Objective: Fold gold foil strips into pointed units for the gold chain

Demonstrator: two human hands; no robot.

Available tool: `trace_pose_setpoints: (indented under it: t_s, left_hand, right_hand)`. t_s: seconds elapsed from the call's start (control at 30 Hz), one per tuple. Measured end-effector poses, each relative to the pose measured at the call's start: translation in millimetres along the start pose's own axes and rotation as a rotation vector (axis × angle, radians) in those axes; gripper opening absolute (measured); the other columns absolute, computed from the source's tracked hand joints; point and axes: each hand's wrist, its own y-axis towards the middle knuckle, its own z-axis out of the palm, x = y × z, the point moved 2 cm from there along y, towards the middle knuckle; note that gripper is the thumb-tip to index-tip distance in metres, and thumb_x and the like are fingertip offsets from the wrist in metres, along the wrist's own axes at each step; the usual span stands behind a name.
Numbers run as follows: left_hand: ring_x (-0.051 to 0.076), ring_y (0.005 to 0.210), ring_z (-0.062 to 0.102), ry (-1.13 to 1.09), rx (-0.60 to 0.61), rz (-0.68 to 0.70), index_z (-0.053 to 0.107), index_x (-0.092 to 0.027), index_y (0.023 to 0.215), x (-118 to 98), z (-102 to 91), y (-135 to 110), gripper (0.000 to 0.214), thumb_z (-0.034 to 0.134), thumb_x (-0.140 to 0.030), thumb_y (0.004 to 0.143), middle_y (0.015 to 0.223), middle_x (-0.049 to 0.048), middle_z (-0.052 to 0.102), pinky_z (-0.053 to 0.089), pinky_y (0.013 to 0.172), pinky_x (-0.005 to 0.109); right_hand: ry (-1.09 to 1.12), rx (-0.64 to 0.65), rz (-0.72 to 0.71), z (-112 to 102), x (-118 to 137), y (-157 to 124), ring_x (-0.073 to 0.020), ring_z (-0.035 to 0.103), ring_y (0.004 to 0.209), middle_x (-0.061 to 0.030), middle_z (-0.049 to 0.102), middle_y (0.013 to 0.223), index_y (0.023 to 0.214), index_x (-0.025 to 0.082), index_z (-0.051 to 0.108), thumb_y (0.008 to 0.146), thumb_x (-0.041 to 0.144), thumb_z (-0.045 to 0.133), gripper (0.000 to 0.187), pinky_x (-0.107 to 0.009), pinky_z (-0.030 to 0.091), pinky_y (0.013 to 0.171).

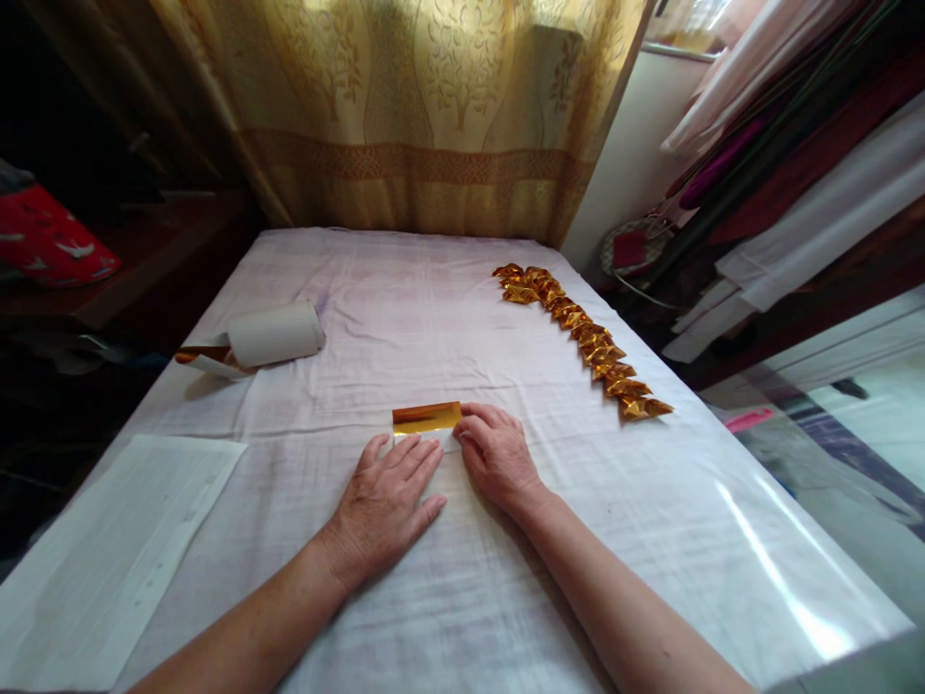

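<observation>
A small sheet of gold foil paper [428, 416] lies on the white cloth near the middle of the table, its far part shiny gold and its near strip white. My left hand [390, 487] rests flat with fingers stretched over the paper's near edge. At the paper's right end, my right hand [498, 453] has its fingers curled and pinched on the edge. Folded gold foil pieces [594, 347] stand nested in a long row at the right, apart from both hands.
A white roll [278, 333], its loose end showing gold foil, lies at the left. Nearer on that side is a flat pale sheet [122, 540]. A curtain [419, 116] hangs beyond the table [405, 289]. Clothes [824, 212] hang at the right.
</observation>
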Motion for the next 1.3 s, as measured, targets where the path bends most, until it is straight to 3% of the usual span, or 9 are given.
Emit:
trace_pose_setpoints:
  t_s: [0.1, 0.17, 0.37, 0.73, 0.87, 0.93, 1.03, 1.13, 1.3]
  left_hand:
    - [0.026, 0.124, 0.059, 0.004, -0.005, 0.002, 0.060, -0.019, 0.133, 0, 0.3, 0, 0.043, 0.045, -0.041, 0.099, 0.133, 0.0095, 0.066, 0.029, 0.113, 0.048]
    - [0.026, 0.124, 0.059, 0.004, -0.014, 0.002, 0.061, -0.019, 0.132, 0, 0.7, 0, 0.043, 0.045, -0.041, 0.099, 0.133, 0.0099, 0.066, 0.029, 0.113, 0.048]
    - [0.024, 0.126, 0.058, -0.014, 0.002, -0.006, 0.057, -0.022, 0.136, 5, -0.2, -7, 0.042, 0.043, -0.040, 0.100, 0.136, 0.0078, 0.064, 0.028, 0.113, 0.047]
    - [0.029, 0.125, 0.059, 0.056, -0.001, -0.017, 0.057, -0.021, 0.137, 21, -13.8, -33, 0.042, 0.045, -0.034, 0.099, 0.136, 0.0102, 0.063, 0.030, 0.110, 0.049]
    - [0.030, 0.125, 0.058, 0.072, -0.012, -0.017, 0.059, -0.019, 0.133, 19, -12.7, -30, 0.040, 0.044, -0.034, 0.099, 0.135, 0.0095, 0.064, 0.029, 0.109, 0.051]
    - [0.030, 0.125, 0.058, 0.083, -0.010, -0.019, 0.059, -0.019, 0.132, 18, -12.3, -30, 0.039, 0.044, -0.034, 0.099, 0.135, 0.0093, 0.065, 0.028, 0.108, 0.051]
    - [0.031, 0.125, 0.057, 0.085, -0.014, -0.027, 0.059, -0.018, 0.132, 18, -13.2, -29, 0.040, 0.045, -0.035, 0.099, 0.133, 0.0093, 0.066, 0.028, 0.108, 0.051]
    - [0.030, 0.123, 0.058, 0.068, -0.028, -0.031, 0.061, -0.020, 0.131, 18, -15.3, -29, 0.039, 0.044, -0.035, 0.099, 0.131, 0.0082, 0.067, 0.028, 0.108, 0.051]
    - [0.029, 0.121, 0.060, 0.063, -0.047, -0.024, 0.064, -0.019, 0.126, 18, -17.4, -26, 0.038, 0.039, -0.035, 0.101, 0.128, 0.0071, 0.069, 0.029, 0.106, 0.050]
  right_hand:
    - [-0.029, -0.010, 0.033, 2, 6, 1, -0.0250, 0.057, 0.115, -0.0077, 0.066, 0.121, 0.088, 0.023, 0.064, 0.088, 0.024, 0.061, 0.004, -0.042, 0.038, 0.097]
    - [-0.056, -0.010, 0.061, 3, 9, 1, -0.0261, 0.057, 0.115, -0.0096, 0.066, 0.121, 0.089, 0.022, 0.063, 0.087, 0.031, 0.064, 0.009, -0.043, 0.038, 0.097]
    - [-0.043, 0.030, 0.072, -1, 6, 0, -0.0257, 0.055, 0.118, -0.0084, 0.065, 0.125, 0.090, 0.024, 0.063, 0.089, 0.024, 0.061, 0.003, -0.043, 0.038, 0.097]
    - [-0.040, 0.010, 0.061, -3, 0, -2, -0.0256, 0.056, 0.120, -0.0086, 0.065, 0.126, 0.095, 0.024, 0.067, 0.089, 0.019, 0.057, 0.013, -0.045, 0.040, 0.100]
    - [-0.110, -0.078, -0.043, -7, 11, -7, -0.0265, 0.048, 0.132, -0.0111, 0.059, 0.139, 0.119, 0.023, 0.066, 0.094, 0.021, 0.051, 0.029, -0.046, 0.036, 0.109]
    - [-0.116, 0.035, -0.177, -7, 22, -11, -0.0257, 0.041, 0.140, -0.0097, 0.054, 0.146, 0.133, 0.023, 0.059, 0.097, 0.025, 0.050, 0.038, -0.047, 0.030, 0.115]
    - [-0.095, 0.312, -0.319, -3, 34, -18, -0.0235, 0.036, 0.145, -0.0075, 0.047, 0.152, 0.145, 0.022, 0.049, 0.099, 0.035, 0.048, 0.048, -0.049, 0.024, 0.121]
    - [-0.119, 0.455, -0.288, -7, 28, -24, -0.0238, 0.029, 0.148, -0.0083, 0.036, 0.158, 0.151, 0.019, 0.040, 0.101, 0.042, 0.044, 0.055, -0.052, 0.018, 0.123]
    - [-0.193, 0.495, -0.170, -26, 0, -33, -0.0254, 0.026, 0.149, -0.0079, 0.031, 0.159, 0.152, 0.021, 0.038, 0.102, 0.038, 0.044, 0.054, -0.056, 0.016, 0.122]
